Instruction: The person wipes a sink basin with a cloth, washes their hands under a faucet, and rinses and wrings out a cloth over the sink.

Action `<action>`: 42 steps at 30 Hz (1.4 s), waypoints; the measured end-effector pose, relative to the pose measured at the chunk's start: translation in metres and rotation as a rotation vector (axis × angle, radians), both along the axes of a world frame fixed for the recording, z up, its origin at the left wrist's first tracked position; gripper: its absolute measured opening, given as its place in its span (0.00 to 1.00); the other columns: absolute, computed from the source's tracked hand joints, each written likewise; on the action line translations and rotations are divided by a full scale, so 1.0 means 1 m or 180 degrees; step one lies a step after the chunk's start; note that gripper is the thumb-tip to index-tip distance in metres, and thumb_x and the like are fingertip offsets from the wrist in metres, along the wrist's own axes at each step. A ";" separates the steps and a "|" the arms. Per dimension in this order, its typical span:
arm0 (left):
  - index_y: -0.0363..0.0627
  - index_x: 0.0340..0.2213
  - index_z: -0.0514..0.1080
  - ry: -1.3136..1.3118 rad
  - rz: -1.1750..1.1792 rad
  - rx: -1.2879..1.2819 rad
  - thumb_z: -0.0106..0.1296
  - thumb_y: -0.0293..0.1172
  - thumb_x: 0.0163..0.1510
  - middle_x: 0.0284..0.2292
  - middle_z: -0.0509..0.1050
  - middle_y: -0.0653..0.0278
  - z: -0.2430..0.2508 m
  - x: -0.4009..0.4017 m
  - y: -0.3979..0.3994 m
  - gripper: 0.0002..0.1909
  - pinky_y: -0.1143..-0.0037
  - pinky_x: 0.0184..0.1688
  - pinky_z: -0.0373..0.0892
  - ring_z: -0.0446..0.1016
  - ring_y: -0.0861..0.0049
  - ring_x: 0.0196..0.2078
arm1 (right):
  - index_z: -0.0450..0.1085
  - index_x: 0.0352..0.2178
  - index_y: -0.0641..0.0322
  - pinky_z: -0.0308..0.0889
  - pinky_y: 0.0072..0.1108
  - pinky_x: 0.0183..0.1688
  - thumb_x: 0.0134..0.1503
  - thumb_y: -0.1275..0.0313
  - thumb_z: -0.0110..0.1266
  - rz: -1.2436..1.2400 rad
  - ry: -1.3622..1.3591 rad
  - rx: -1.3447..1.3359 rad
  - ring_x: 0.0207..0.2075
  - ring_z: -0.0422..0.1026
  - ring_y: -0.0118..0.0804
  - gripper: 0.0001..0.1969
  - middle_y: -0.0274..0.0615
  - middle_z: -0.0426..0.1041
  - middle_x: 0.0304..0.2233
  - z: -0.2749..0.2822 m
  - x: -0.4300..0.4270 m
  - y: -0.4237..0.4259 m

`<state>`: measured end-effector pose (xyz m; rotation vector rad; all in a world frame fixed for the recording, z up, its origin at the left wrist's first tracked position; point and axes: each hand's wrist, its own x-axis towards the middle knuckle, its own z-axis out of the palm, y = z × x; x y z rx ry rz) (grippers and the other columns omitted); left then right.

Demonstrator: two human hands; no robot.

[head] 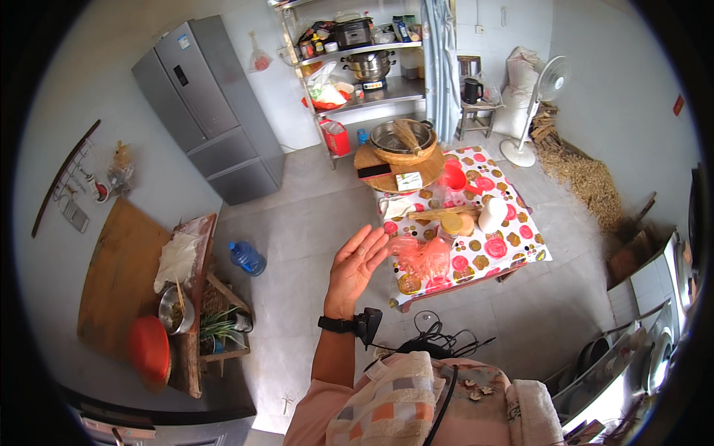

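My left hand (357, 262) is raised in front of me, palm showing and fingers stretched out, with nothing in it. A black strap with a small device (368, 326) circles its wrist. Just right of the fingertips, a red plastic bag (421, 256) lies at the near left of a low table with a patterned tablecloth (496, 248). Beside the bag stand a jar with a yellow lid (452, 223) and a white container (493, 216). Farther back are a red plastic dipper (454, 177) and a folded white cloth (397, 207). My right hand is out of view.
A wooden board (111, 279) at left carries a steel bowl (176, 312) and a red basin (149, 348). A blue bottle (247, 258) stands on the floor. Black cables (446, 337) lie near me. Behind are a refrigerator (206, 100), metal shelves (390, 92) and a fan (527, 128).
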<state>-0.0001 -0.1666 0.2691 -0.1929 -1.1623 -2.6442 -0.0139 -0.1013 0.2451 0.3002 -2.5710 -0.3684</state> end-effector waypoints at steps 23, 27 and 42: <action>0.45 0.49 0.59 -0.1042 -0.1877 0.0592 0.35 0.65 0.47 0.48 0.65 0.60 -0.119 -0.094 -0.042 0.39 0.72 0.43 0.65 0.67 0.72 0.43 | 0.55 0.32 0.63 0.51 0.30 0.34 0.47 0.55 0.37 -0.2270 -0.1053 -0.4262 0.34 0.54 0.34 0.20 0.41 0.55 0.32 -0.205 0.246 0.228; 0.49 0.55 0.48 -0.0736 -0.2662 0.0425 0.32 0.70 0.44 0.56 0.52 0.63 -0.106 -0.092 -0.011 0.46 0.69 0.49 0.61 0.58 0.67 0.53 | 0.58 0.28 0.63 0.54 0.28 0.30 0.47 0.59 0.40 -0.2722 -0.0704 -0.4569 0.29 0.58 0.33 0.16 0.41 0.58 0.27 -0.220 0.313 0.201; 0.57 0.57 0.43 -0.0810 -0.4041 -0.0019 0.26 0.73 0.42 0.59 0.43 0.65 -0.075 0.059 0.100 0.47 0.59 0.49 0.57 0.50 0.70 0.56 | 0.70 0.17 0.66 0.65 0.21 0.18 0.47 0.70 0.50 -0.4059 0.0958 -0.5870 0.14 0.69 0.30 0.10 0.40 0.69 0.12 -0.295 0.594 0.109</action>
